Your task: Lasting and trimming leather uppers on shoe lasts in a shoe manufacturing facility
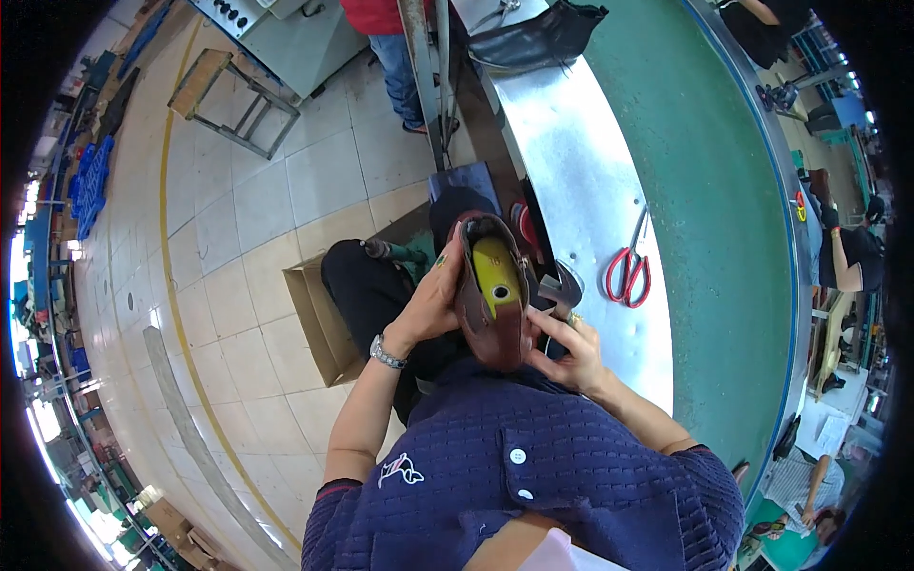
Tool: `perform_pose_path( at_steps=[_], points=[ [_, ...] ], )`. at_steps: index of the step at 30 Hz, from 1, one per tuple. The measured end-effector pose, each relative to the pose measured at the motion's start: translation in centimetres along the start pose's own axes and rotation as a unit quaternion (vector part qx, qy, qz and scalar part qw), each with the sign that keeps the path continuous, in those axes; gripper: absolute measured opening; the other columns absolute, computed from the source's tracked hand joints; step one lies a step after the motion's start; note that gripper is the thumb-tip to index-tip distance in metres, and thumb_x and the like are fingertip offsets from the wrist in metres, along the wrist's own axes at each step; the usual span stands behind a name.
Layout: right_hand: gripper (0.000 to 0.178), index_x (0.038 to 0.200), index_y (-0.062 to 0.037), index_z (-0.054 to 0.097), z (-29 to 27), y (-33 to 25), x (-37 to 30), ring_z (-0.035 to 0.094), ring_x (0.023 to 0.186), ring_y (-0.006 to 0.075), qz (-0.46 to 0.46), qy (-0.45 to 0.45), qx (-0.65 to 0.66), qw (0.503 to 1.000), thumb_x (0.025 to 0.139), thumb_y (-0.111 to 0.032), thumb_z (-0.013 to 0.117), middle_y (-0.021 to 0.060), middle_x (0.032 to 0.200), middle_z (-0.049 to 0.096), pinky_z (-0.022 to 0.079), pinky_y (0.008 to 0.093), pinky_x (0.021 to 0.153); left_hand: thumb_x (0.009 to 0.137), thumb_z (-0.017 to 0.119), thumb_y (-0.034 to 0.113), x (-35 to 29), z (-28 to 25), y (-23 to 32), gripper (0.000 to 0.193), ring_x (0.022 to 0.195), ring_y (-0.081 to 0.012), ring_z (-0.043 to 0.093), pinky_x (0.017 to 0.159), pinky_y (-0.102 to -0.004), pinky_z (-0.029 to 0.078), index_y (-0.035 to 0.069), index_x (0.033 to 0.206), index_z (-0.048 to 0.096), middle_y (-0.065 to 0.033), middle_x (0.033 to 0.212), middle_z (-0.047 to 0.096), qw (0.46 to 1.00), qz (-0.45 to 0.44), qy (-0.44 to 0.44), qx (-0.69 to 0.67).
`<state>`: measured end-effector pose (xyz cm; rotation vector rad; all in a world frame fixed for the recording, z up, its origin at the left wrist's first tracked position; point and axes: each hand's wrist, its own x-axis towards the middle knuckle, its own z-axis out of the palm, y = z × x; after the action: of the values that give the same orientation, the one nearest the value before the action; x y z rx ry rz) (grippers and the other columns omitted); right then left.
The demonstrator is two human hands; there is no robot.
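A brown leather shoe upper (494, 335) sits on a yellow-green shoe last (495, 271), held over my lap with its opening facing up. My left hand (438, 297) wraps round the left side of the shoe. My right hand (568, 350) is closed on a metal tool with a curved dark head (566, 285), right beside the shoe. The thumb and forefinger of that hand are at the shoe's right edge; the tool's handle is mostly hidden by the fingers.
Red-handled scissors (628, 276) lie on the metal bench (581, 143) at my right, with a black leather piece (538, 40) at its far end. A green conveyor belt (695, 219) runs beyond. An open cardboard box (319, 328) stands by my left leg; a wooden stool (233, 100) is farther off.
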<state>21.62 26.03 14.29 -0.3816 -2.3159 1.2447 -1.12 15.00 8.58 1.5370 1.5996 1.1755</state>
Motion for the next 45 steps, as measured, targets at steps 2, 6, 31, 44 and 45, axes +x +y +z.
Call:
perform_pose_path(
  at_steps=[2,6,31,44,45],
  points=[
    [0.063,0.124,-0.0086,0.062,0.3,0.1,-0.9,0.064,0.070,0.0165,-0.011,0.011,-0.019,1.000,0.064,0.000,0.079,0.0088,0.098,0.064,0.051,0.0296,0.061,0.064,0.077,0.003,-0.7,0.7,-0.9,0.111,0.143,-0.0386,0.022,0.117,-0.0413,0.023,0.004,0.152,0.008,-0.0233,0.156,0.018,0.999,0.000,-0.005,0.048],
    [0.062,0.124,-0.0082,0.062,0.6,0.1,-1.4,0.064,0.070,0.0167,0.011,0.024,-0.001,1.000,0.065,0.000,0.079,0.0088,0.096,0.064,0.051,0.0295,0.061,0.065,0.077,0.004,-0.6,0.9,-1.0,0.112,0.143,-0.0387,0.022,0.117,-0.0419,0.023,0.004,0.152,0.007,-0.0224,0.155,0.019,0.999,0.006,-0.005,0.047],
    [0.037,0.128,-0.0223,0.060,-5.4,12.8,3.8,0.061,0.101,0.0384,0.316,-0.021,-0.349,0.882,0.091,-0.026,0.059,0.0260,0.108,0.061,0.051,0.0467,0.083,0.062,0.074,0.001,0.1,-0.6,4.3,0.101,0.142,-0.0283,0.027,0.117,-0.0468,0.016,0.004,0.150,0.023,-0.0091,0.153,0.033,0.976,0.055,0.108,0.180],
    [0.027,0.106,0.0004,0.070,-5.3,-1.2,13.6,0.063,0.077,0.0118,0.182,-0.189,0.110,0.959,0.095,-0.021,0.059,0.0084,0.083,0.071,0.051,0.0292,0.068,0.061,0.074,0.000,0.2,-0.6,4.8,0.100,0.140,-0.0292,0.030,0.116,-0.0470,0.018,0.004,0.148,0.026,-0.0085,0.151,0.035,0.976,0.054,0.089,0.193],
    [0.027,0.106,0.0004,0.070,-5.1,-0.7,13.5,0.063,0.077,0.0118,0.181,-0.193,0.112,0.958,0.095,-0.021,0.059,0.0084,0.083,0.071,0.051,0.0292,0.068,0.061,0.074,0.000,0.0,-0.6,4.9,0.100,0.140,-0.0292,0.030,0.116,-0.0470,0.018,0.004,0.148,0.026,-0.0085,0.151,0.035,0.975,0.050,0.091,0.194]
  ],
)
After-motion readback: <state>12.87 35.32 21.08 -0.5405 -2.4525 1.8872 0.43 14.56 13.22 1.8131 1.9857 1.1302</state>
